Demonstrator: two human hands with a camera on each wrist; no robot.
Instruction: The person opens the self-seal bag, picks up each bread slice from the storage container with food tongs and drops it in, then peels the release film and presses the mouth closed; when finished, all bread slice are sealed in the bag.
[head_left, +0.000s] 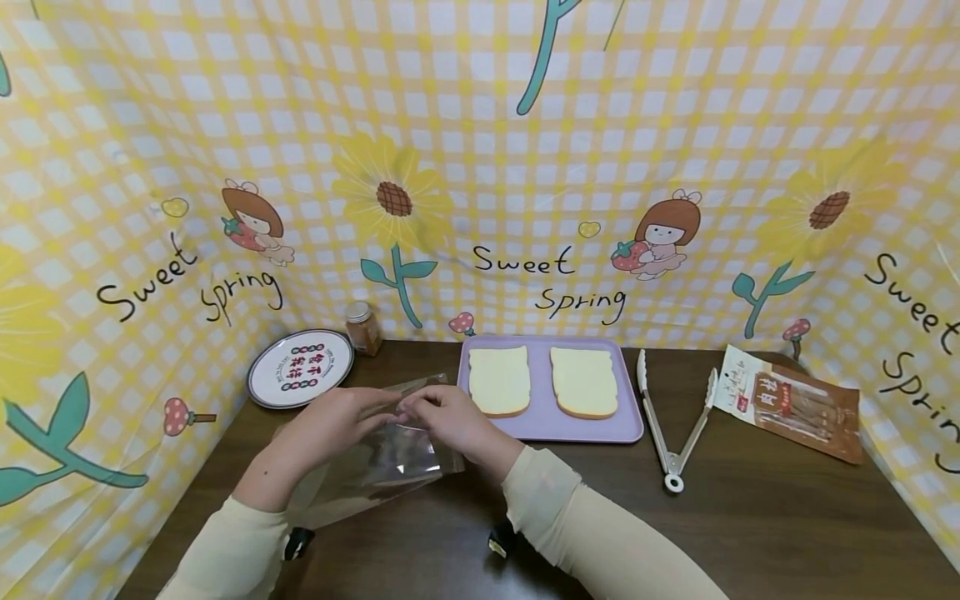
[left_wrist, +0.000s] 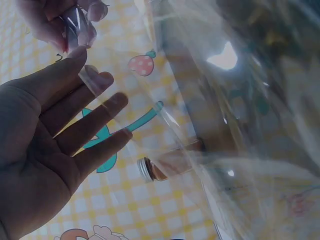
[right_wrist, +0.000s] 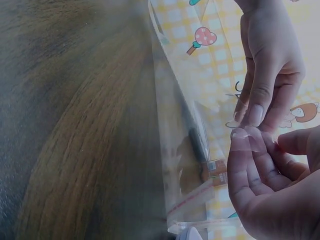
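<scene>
1. Where the two hands meet, left of the purple tray [head_left: 540,427], a clear plastic bag [head_left: 397,458] is caught at its far edge; most of its film lies from the fingertips toward the person, below the hands and over the table [head_left: 600,521].
2. As far as I can judge, the bag's long axis runs slantwise, from a right end just beside the tray back toward the left cuff. Whether its near side rests on the wood or hangs just above it, I cannot tell.
3. Both hands are at the bag, so neither is clearly nearer. The right hand [head_left: 457,421] sits toward the tray end, while the left hand [head_left: 333,421] arches over the plate side, with the plate [head_left: 258,383] behind it.
4. On the right, the fingers curl in toward the thumb and pinch a small crumple of film, with hardly any gap.
5. On the left, thumb and forefinger appear to close lightly on the edge; the remaining fingers fan out, fairly straight, with film across their tips.
6. Both wrists bend inward, backs of the hands mostly up, forearms coming in from either side so that the fingertips nearly touch.
</scene>
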